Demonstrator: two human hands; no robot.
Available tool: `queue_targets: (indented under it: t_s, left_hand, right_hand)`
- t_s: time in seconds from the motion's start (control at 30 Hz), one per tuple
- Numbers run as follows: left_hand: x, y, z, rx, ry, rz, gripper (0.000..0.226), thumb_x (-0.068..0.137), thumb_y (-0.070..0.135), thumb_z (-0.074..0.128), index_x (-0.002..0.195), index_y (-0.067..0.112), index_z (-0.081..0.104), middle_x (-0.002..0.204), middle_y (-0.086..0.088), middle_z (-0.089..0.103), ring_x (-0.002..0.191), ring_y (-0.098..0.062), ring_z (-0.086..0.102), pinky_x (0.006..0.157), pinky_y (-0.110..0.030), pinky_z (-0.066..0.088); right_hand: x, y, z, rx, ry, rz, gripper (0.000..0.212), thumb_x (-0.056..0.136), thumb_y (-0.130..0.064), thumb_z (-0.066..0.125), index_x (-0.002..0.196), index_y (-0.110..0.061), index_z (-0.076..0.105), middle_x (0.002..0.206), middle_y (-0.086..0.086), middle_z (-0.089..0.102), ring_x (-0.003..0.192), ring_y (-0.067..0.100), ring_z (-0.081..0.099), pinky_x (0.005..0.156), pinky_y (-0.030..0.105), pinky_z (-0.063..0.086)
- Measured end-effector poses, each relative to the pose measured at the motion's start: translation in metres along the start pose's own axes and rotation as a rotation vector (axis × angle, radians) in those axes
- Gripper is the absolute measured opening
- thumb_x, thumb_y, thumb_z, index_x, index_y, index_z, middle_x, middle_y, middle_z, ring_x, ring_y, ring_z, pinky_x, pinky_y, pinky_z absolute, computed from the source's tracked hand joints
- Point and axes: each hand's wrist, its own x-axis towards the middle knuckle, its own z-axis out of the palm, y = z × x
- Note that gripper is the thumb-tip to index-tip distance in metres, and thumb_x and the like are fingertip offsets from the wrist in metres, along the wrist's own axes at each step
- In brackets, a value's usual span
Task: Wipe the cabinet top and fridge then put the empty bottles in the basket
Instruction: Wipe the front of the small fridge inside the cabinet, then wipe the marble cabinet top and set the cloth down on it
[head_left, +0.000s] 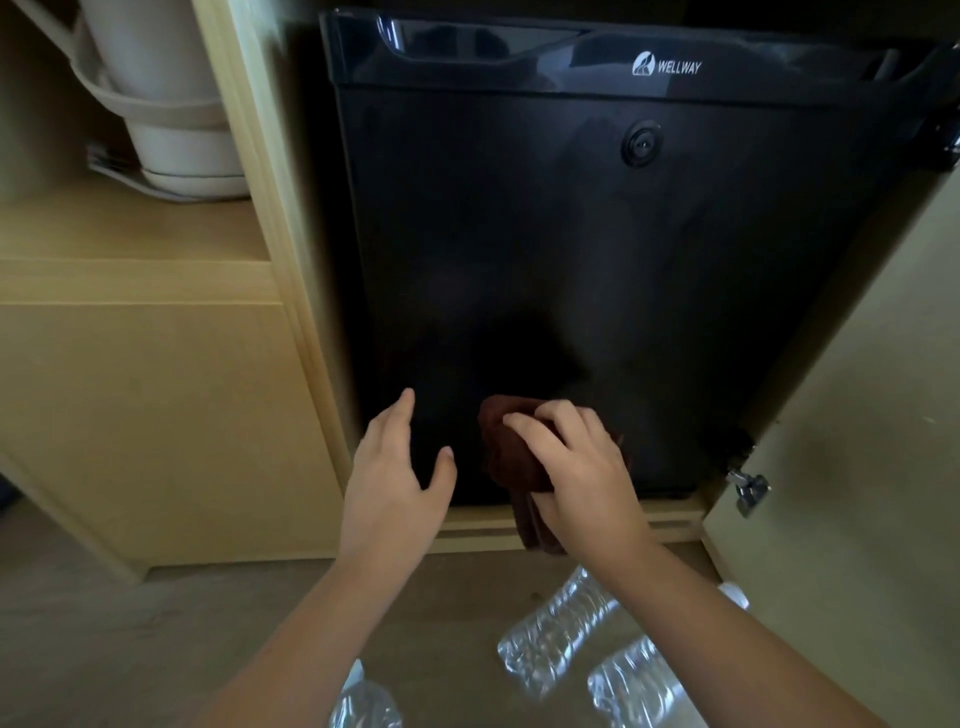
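A person crouched at a built-in cabinet presses a bunched dark brown cloth (511, 452) against the lower centre of a glossy black mini fridge door (597, 270), which fills the middle and upper right of the frame. The right hand (582, 467) lies over the cloth with fingers curled and closed on its folds, a loose tail of fabric hanging past the bottom edge of the door towards the pale wooden plinth (597, 525).

The left hand (395, 478) sits just beside the cloth, to its left, fingers spread wide and relaxed, holding nothing; whether its fingertips touch the door cannot be told.

Three crumpled clear plastic bottles lie on the floor in the lower part of the frame, below and behind both hands: one (550, 634) just under the right forearm, its long axis slanting from lower left to upper right; a second (634, 686) at lower right; a third (363, 701) cut off by the bottom edge, nearer the left arm. No basket is in view.

At upper left, a white plastic appliance (171, 104) stands on a wooden shelf (130, 228); the open cabinet door (857, 441) runs down the right edge. The wiping looks well down the door, and the free left hand appears better placed to reach for a bottle.
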Motion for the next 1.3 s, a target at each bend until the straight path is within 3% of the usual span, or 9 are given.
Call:
queue_targets:
  t_s: [0.1, 0.23, 0.4, 0.53, 0.67, 0.93, 1.07, 1.13, 1.3]
  left_hand:
    - [-0.010, 0.004, -0.006, 0.157, -0.023, 0.087, 0.053, 0.086, 0.022, 0.057, 0.135, 0.013, 0.039, 0.134, -0.005, 0.048, 0.124, -0.019, 0.041, 0.097, -0.026, 0.031]
    - [-0.017, 0.022, -0.034, 0.233, -0.048, 0.102, 0.034, 0.083, 0.016, 0.060, 0.115, 0.005, 0.059, 0.119, -0.011, 0.060, 0.112, -0.029, 0.053, 0.093, -0.041, 0.041]
    - [-0.026, 0.055, -0.095, 0.311, -0.170, 0.042, 0.040, 0.081, 0.030, 0.041, 0.105, 0.007, 0.064, 0.113, -0.008, 0.063, 0.101, -0.028, 0.058, 0.086, -0.041, 0.044]
    - [-0.029, 0.088, -0.141, 0.323, -0.184, -0.057, 0.039, 0.080, 0.029, 0.041, 0.099, 0.006, 0.066, 0.106, -0.008, 0.065, 0.096, -0.029, 0.060, 0.081, -0.040, 0.046]
    - [-0.027, 0.133, -0.181, 0.308, -0.117, -0.090, 0.026, 0.076, 0.017, 0.056, 0.096, 0.006, 0.068, 0.102, -0.006, 0.067, 0.091, -0.030, 0.062, 0.079, -0.040, 0.047]
    - [-0.022, 0.236, -0.263, 0.192, -0.023, -0.132, 0.019, 0.075, 0.002, 0.058, 0.089, 0.004, 0.069, 0.097, -0.006, 0.069, 0.086, -0.027, 0.064, 0.077, -0.039, 0.052]
    - [-0.018, 0.277, -0.306, 0.221, -0.054, -0.157, 0.020, 0.075, -0.001, 0.058, 0.092, 0.002, 0.069, 0.098, -0.009, 0.069, 0.087, -0.030, 0.064, 0.078, -0.042, 0.052]
    - [-0.016, 0.297, -0.327, 0.237, -0.087, -0.158, 0.021, 0.075, 0.004, 0.056, 0.092, 0.002, 0.068, 0.097, -0.010, 0.069, 0.088, -0.030, 0.064, 0.078, -0.043, 0.052]
    - [-0.008, 0.340, -0.375, 0.218, -0.166, -0.188, 0.028, 0.069, -0.006, 0.069, 0.095, 0.003, 0.067, 0.098, -0.009, 0.069, 0.090, -0.030, 0.064, 0.079, -0.044, 0.052]
  right_hand:
    - [-0.012, -0.003, 0.001, 0.008, -0.109, 0.068, 0.058, 0.062, 0.001, 0.075, 0.116, -0.013, 0.059, 0.103, 0.011, 0.058, 0.091, 0.031, 0.053, 0.072, 0.041, 0.048]
    - [-0.013, -0.018, -0.015, 0.042, -0.197, 0.153, 0.052, 0.063, -0.002, 0.075, 0.112, -0.011, 0.061, 0.097, 0.013, 0.057, 0.083, 0.032, 0.053, 0.067, 0.042, 0.050]
    - [-0.006, -0.051, -0.055, 0.061, -0.378, 0.260, 0.054, 0.068, -0.006, 0.072, 0.118, -0.018, 0.057, 0.104, 0.010, 0.054, 0.092, 0.031, 0.050, 0.075, 0.042, 0.047]
    - [0.008, -0.081, -0.101, 0.091, -0.490, 0.310, 0.057, 0.069, -0.005, 0.068, 0.122, -0.022, 0.053, 0.114, 0.006, 0.051, 0.100, 0.030, 0.048, 0.082, 0.041, 0.046]
    - [0.026, -0.113, -0.155, 0.115, -0.499, 0.366, 0.058, 0.064, -0.003, 0.070, 0.117, -0.023, 0.056, 0.109, 0.004, 0.054, 0.095, 0.029, 0.051, 0.077, 0.042, 0.048]
    - [0.047, -0.175, -0.274, 0.101, -0.540, 0.526, 0.058, 0.064, -0.008, 0.070, 0.118, -0.027, 0.055, 0.107, 0.001, 0.052, 0.095, 0.027, 0.050, 0.073, 0.036, 0.048]
    - [0.059, -0.200, -0.335, 0.103, -0.503, 0.587, 0.060, 0.056, -0.005, 0.077, 0.111, -0.024, 0.062, 0.099, 0.002, 0.056, 0.088, 0.027, 0.054, 0.068, 0.037, 0.049]
    - [0.066, -0.212, -0.363, 0.098, -0.499, 0.630, 0.060, 0.058, -0.003, 0.074, 0.113, -0.024, 0.060, 0.102, 0.003, 0.055, 0.092, 0.027, 0.052, 0.074, 0.037, 0.048]
    - [0.081, -0.238, -0.425, 0.117, -0.458, 0.661, 0.061, 0.058, -0.002, 0.074, 0.113, -0.024, 0.060, 0.106, 0.003, 0.056, 0.092, 0.027, 0.050, 0.075, 0.039, 0.048]
